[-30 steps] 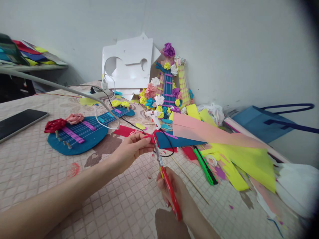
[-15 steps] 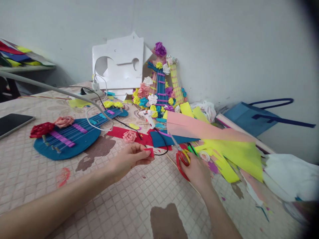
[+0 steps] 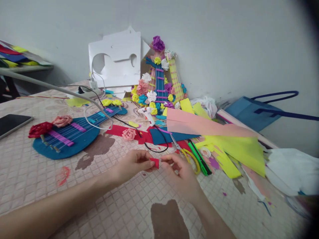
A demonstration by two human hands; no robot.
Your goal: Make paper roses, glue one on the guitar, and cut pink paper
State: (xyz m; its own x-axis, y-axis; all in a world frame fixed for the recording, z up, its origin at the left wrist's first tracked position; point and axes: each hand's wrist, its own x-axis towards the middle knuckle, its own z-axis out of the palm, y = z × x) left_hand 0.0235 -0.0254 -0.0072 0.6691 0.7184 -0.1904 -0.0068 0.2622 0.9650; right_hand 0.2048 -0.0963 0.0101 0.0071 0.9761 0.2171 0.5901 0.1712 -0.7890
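My left hand (image 3: 139, 161) pinches a small red paper piece (image 3: 155, 163) between thumb and fingertips, just above the table. Beside its right edge is my right hand (image 3: 180, 171), fingers bent and a little apart, with nothing visible in them. The scissors (image 3: 190, 158), with red and yellow handles, lie behind my right hand, partly hidden by it. A pink paper rose (image 3: 129, 134) rests on a red strip (image 3: 113, 130) beyond my left hand. The white glue gun (image 3: 147, 114) stands farther back, its black cord looping toward my hands.
On the left lies a blue guitar-shaped craft (image 3: 82, 141) with roses and strings, near a phone (image 3: 15, 124). A green cutter (image 3: 199, 157) and yellow sheets (image 3: 239, 152) are on the right. Decorated guitars (image 3: 160, 81) and white boards (image 3: 117, 78) lean against the wall.
The scissors came away from the red paper and were laid down on the right. My empty right hand then moved left, close to the piece in my left hand.
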